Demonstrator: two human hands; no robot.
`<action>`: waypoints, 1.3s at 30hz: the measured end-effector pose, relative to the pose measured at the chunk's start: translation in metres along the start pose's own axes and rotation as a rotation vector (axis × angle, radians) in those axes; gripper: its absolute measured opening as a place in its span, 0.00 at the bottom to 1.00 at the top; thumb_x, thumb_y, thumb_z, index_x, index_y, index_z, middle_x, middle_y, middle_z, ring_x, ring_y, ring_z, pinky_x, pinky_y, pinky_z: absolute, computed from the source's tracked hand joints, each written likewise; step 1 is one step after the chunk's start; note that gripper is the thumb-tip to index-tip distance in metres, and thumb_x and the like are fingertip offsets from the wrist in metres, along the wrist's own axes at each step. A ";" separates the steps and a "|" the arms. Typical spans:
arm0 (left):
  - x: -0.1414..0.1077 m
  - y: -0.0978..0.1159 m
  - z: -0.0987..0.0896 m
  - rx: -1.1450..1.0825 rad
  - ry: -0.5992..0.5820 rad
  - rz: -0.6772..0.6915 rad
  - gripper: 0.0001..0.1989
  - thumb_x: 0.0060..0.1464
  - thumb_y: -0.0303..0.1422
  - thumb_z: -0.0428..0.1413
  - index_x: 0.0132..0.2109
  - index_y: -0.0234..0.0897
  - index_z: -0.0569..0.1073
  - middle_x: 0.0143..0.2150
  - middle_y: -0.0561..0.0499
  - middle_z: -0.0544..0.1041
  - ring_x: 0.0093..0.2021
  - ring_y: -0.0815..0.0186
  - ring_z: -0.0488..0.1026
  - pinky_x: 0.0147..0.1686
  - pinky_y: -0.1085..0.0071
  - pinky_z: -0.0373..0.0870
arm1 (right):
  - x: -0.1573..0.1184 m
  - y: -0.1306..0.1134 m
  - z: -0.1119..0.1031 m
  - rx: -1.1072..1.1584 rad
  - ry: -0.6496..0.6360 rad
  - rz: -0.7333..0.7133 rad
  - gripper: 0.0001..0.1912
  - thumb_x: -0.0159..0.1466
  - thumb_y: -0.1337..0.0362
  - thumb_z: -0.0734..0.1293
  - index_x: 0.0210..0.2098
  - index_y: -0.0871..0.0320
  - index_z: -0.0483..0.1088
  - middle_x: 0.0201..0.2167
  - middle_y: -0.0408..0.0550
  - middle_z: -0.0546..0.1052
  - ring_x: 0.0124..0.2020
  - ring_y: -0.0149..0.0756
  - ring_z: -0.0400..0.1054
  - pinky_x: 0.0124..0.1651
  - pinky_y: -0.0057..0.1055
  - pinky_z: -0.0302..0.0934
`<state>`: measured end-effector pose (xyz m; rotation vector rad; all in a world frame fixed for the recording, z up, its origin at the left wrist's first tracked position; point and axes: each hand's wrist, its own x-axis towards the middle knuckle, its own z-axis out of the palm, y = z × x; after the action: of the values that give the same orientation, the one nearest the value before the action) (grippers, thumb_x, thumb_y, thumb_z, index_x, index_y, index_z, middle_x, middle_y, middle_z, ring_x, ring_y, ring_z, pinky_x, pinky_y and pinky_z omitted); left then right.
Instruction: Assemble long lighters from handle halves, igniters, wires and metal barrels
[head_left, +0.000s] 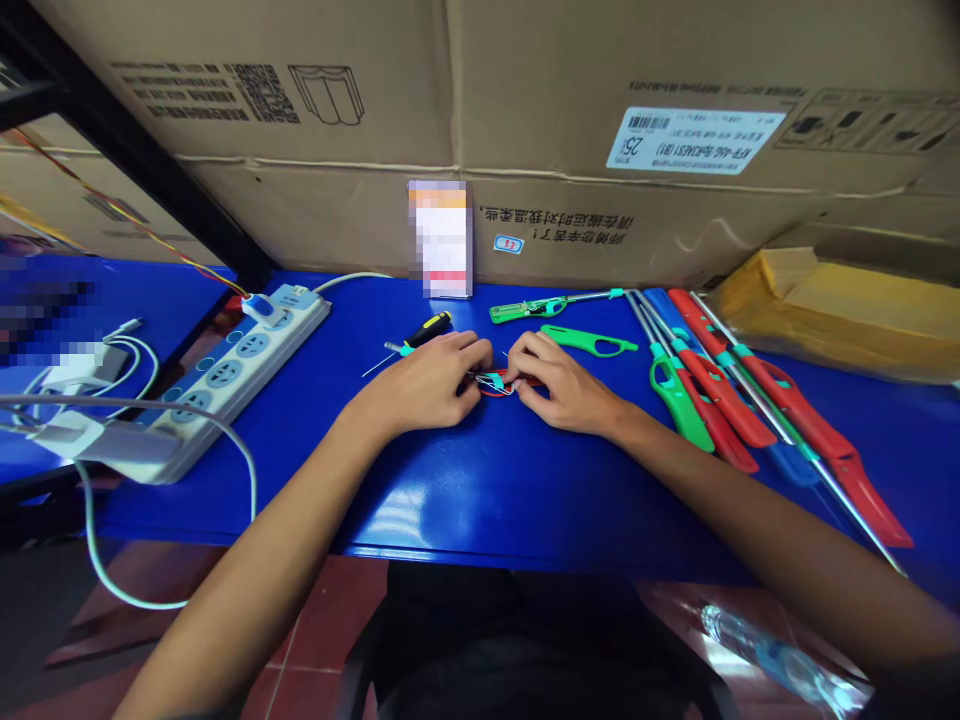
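Note:
Close together over the blue table, my left hand [442, 378] and my right hand [559, 382] are bent around an opened red gas lighter [493, 391] with teal parts and thin white wires inside. The fingers of both hands are closed on it and cover its two ends. Just behind my left hand lies a black and yellow screwdriver [429, 328], near a thin metal rod with a teal collar [397, 348]. Behind my right hand are a green half shell of a lighter [589, 341] and an opened green lighter [529, 309] with its insides showing.
Several red, green and blue long-necked lighters [720, 400] lie in a pile at right, beside a yellow-taped carton [847, 310]. A white power strip [240, 375] with cables is at left. A phone [442, 240] leans on a large cardboard box [337, 215].

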<state>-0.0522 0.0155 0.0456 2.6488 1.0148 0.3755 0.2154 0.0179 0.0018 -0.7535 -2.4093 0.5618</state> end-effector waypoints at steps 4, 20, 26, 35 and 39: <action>-0.003 -0.005 -0.005 -0.025 -0.047 0.001 0.06 0.68 0.27 0.53 0.47 0.40 0.73 0.46 0.46 0.79 0.43 0.58 0.78 0.45 0.60 0.74 | 0.000 -0.001 0.000 0.024 0.009 0.001 0.06 0.79 0.67 0.64 0.46 0.51 0.72 0.48 0.51 0.74 0.51 0.47 0.70 0.56 0.47 0.67; -0.003 -0.014 -0.002 -0.101 0.065 0.054 0.06 0.76 0.30 0.60 0.48 0.39 0.83 0.45 0.47 0.86 0.44 0.61 0.84 0.48 0.65 0.77 | -0.002 -0.001 -0.002 0.071 0.004 0.016 0.06 0.74 0.67 0.71 0.48 0.52 0.73 0.49 0.51 0.73 0.53 0.48 0.70 0.58 0.47 0.68; -0.004 -0.016 -0.001 -0.022 0.066 0.063 0.05 0.74 0.32 0.64 0.46 0.38 0.85 0.43 0.48 0.85 0.41 0.61 0.83 0.45 0.66 0.75 | -0.001 0.002 0.001 0.101 0.007 0.034 0.03 0.76 0.65 0.72 0.47 0.52 0.73 0.48 0.51 0.73 0.52 0.48 0.71 0.56 0.46 0.70; -0.004 -0.016 0.000 0.003 0.105 0.114 0.11 0.78 0.33 0.60 0.47 0.37 0.87 0.44 0.46 0.86 0.42 0.60 0.85 0.46 0.64 0.78 | -0.001 0.008 0.003 0.088 0.034 0.058 0.07 0.78 0.62 0.71 0.49 0.50 0.68 0.48 0.50 0.76 0.52 0.49 0.72 0.57 0.49 0.69; -0.003 -0.015 0.001 -0.005 0.123 0.103 0.09 0.77 0.33 0.61 0.49 0.38 0.86 0.45 0.46 0.87 0.43 0.60 0.85 0.47 0.65 0.78 | -0.001 0.008 0.004 0.063 0.023 0.043 0.08 0.79 0.60 0.71 0.53 0.50 0.69 0.51 0.52 0.78 0.54 0.51 0.72 0.59 0.50 0.69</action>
<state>-0.0636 0.0238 0.0392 2.7092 0.9125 0.5682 0.2168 0.0224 -0.0054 -0.7821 -2.3484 0.6396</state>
